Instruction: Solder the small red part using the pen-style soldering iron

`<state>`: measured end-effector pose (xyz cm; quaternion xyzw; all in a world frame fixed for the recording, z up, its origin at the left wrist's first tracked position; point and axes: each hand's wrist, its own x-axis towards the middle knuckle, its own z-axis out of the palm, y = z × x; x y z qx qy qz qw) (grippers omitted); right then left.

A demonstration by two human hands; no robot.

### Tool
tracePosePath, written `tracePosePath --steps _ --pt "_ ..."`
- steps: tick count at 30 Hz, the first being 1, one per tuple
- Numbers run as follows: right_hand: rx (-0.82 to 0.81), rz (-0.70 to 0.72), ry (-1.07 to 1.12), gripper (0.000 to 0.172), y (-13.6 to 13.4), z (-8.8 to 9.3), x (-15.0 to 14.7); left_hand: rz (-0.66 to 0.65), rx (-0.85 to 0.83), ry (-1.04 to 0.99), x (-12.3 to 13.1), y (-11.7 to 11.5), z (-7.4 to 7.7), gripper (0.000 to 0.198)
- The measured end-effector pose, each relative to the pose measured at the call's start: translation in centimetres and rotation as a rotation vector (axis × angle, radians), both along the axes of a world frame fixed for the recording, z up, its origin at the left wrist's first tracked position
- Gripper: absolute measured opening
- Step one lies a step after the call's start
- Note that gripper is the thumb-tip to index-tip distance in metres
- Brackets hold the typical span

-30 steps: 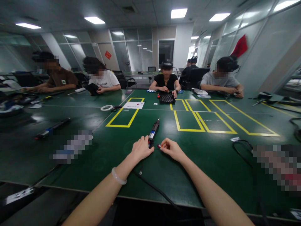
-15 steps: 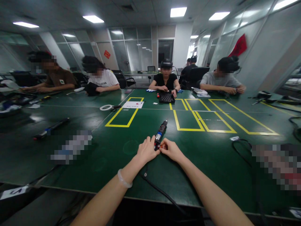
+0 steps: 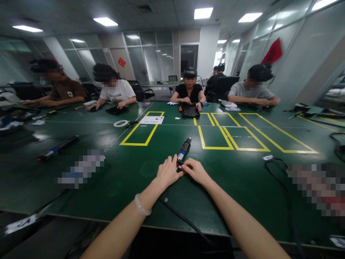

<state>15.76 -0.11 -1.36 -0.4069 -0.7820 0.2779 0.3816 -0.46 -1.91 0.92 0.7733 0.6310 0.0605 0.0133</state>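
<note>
A slim black electric screwdriver [image 3: 183,152] with a blue and silver band lies on the green table, its narrow tip pointing away from me. My left hand [image 3: 168,169] is closed around its near end from the left side. From the right, my right hand [image 3: 196,170] reaches the same end with thumb and fingers pinched together. What those fingertips grip is hidden; a small red spot shows between the hands. A black cord [image 3: 185,220] with a small metal ring by it runs from beneath my left hand toward the table's near edge.
Yellow tape outlines [image 3: 147,144] mark the table beyond my hands. A similar dark tool [image 3: 58,147] lies at left, and a looped black cable [image 3: 266,169] at right. A white sheet [image 3: 152,120] and a cable coil lie farther off. Several people sit opposite, one at a black tray [image 3: 191,116].
My right fingertips have shifted slightly at the tool's near end, and the orange-red bit by them is now mostly hidden. Across the table, the person in white has lowered a dark object to the table.
</note>
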Motion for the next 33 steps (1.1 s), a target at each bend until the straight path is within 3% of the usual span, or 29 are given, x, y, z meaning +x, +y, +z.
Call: tracePosePath --steps 13,18,24,33 --pt "-0.091 0.066 0.125 0.01 0.0 0.0 0.7 0.029 0.06 0.037 0.4 -0.1 -0.2 0.061" --pt "-0.103 0.033 0.069 0.011 0.1 0.1 1.2 0.029 0.063 0.074 -0.7 0.7 0.2 0.062" --pt "-0.097 0.023 0.025 0.013 0.3 0.2 1.8 0.097 0.027 0.122 -4.5 3.2 0.6 0.062" --pt "-0.083 0.031 0.02 0.014 0.1 0.2 1.9 0.305 -0.077 0.104 -14.2 7.4 1.1 0.069"
